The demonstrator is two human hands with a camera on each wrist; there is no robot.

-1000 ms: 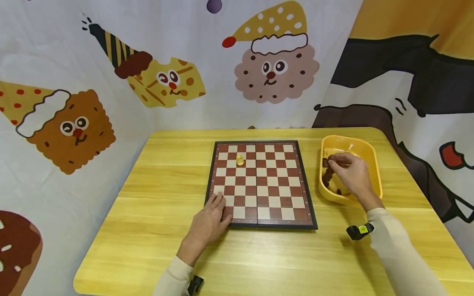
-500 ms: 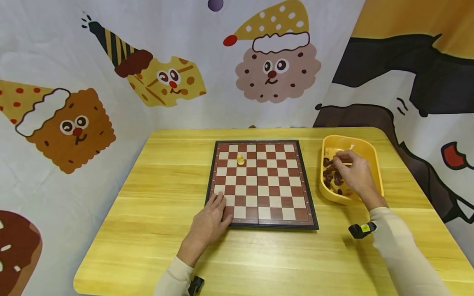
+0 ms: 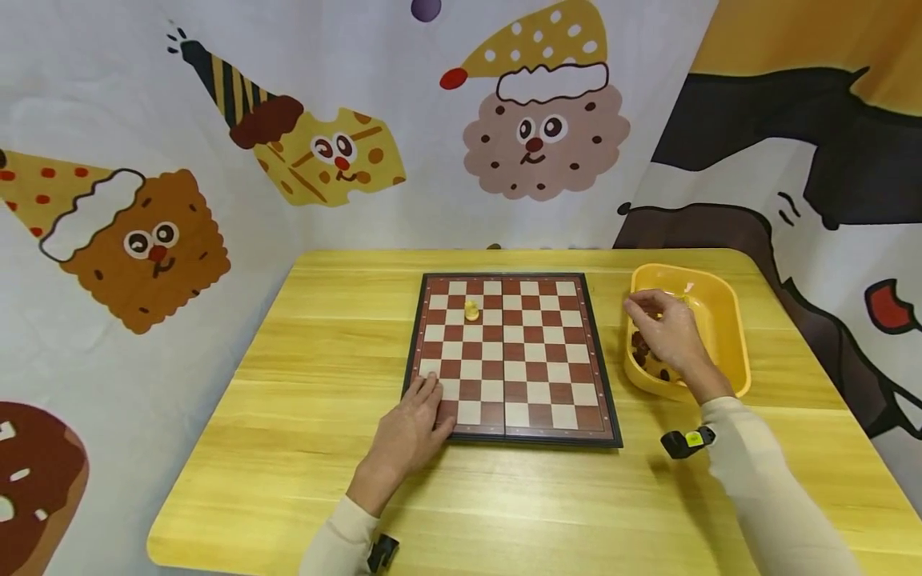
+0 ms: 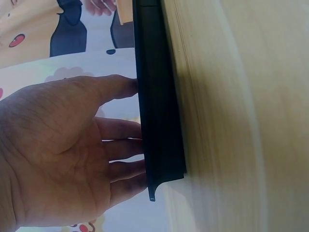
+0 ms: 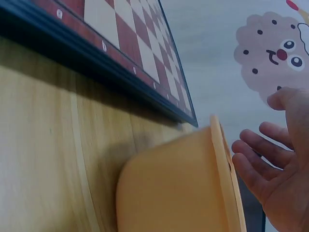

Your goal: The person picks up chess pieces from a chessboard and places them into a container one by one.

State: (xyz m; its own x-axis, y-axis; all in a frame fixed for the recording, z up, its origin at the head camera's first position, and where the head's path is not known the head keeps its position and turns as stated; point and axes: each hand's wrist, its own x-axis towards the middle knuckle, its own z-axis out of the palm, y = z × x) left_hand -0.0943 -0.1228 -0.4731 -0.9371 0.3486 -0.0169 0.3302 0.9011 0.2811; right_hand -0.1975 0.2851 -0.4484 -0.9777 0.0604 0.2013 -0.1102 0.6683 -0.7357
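Note:
A chessboard [image 3: 536, 360] in brown and cream squares lies on the table, with one pale yellow chess piece [image 3: 471, 310] standing on its far left part. My left hand [image 3: 406, 428] rests its fingers on the board's near left corner; the left wrist view shows the fingertips and thumb at the board's black edge [image 4: 159, 106]. Over the left side of a yellow tub [image 3: 735, 360] is my right hand [image 3: 670, 332]. In the right wrist view its thumb and loosely bent fingers [image 5: 263, 145] are apart, with nothing seen between them. Dark brown chess pieces [image 3: 639, 348] lie in the tub, partly hidden by this hand.
The tub stands right of the board on a light wooden table [image 3: 302, 352], a narrow gap between them. A cartoon-printed curtain [image 3: 360, 224] hangs behind and beside the table. Each wrist wears a small black camera [image 3: 686, 442].
My right hand has moved up and left, from inside the tub toward its left rim. Dark pieces in the tub shifted. My left hand stays on the board; the view has shifted slightly.

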